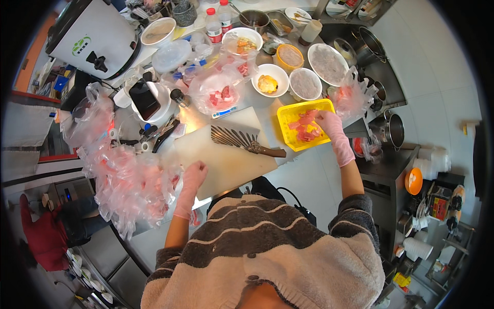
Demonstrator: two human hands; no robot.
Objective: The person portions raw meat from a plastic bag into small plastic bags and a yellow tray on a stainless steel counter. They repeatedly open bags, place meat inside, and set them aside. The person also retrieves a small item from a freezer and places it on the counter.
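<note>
Both hands wear pink gloves. My right hand (327,120) reaches over the right side of a yellow plastic basket (283,123), its fingertips at slices of raw meat (307,127); whether they grip a slice I cannot tell. Near the left edge of a white cutting board (227,170) is my left hand (196,174), fingers curled, with nothing visible in it. A broad cleaver (235,137) with a wooden handle lies across the board, handle towards the basket. Behind the board, a clear plastic bag with meat (222,96) rests on a small scale (224,112).
Plastic bags of meat (131,181) are heaped at the left. Bowls stand behind the basket, among them a white bowl with yellow food (283,73). A phone (144,99) lies on a white container. A person in red (48,239) is at the far left.
</note>
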